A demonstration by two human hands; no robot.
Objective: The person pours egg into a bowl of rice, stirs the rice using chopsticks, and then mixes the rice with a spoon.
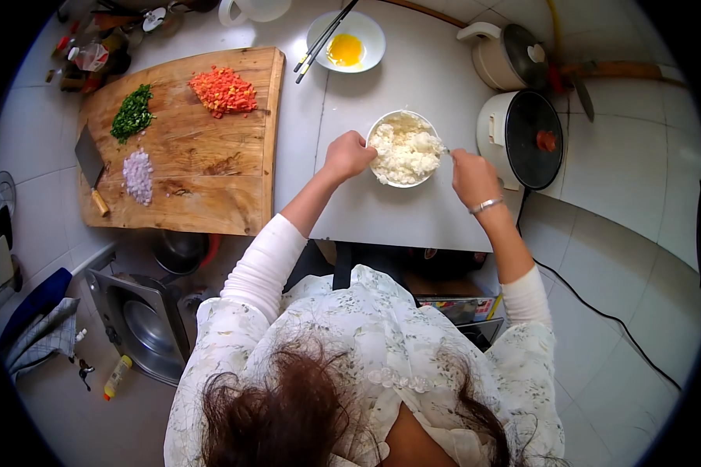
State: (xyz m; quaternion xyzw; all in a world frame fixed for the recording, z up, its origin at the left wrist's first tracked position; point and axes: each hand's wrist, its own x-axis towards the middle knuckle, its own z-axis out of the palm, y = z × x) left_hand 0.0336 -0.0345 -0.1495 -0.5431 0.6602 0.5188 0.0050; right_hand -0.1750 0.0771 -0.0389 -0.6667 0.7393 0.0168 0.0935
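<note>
A white bowl [402, 185] heaped with cooked white rice [407, 150] stands on the counter in front of me. At its left rim, my left hand [350, 158] is closed with the thumb and fingers pinching the edge. My right hand [475, 180] is closed around a utensil with a thin shiny handle [445, 152], just past the bowl's right rim. The utensil's far end is in or against the rice, so its kind is hidden. Behind the rice stands a pale bowl [373, 45] with yellow beaten egg [345, 50] in it and dark chopsticks [324, 40] across its rim.
On the left, a wooden cutting board [226, 191] bears red-orange dice [223, 91], chopped greens [134, 114], diced onion [139, 177] and a cleaver [90, 159]. Lidded pots [496, 128] stand at right, with a black cord [592, 305] trailing down. A metal sink [181, 331] lies lower left.
</note>
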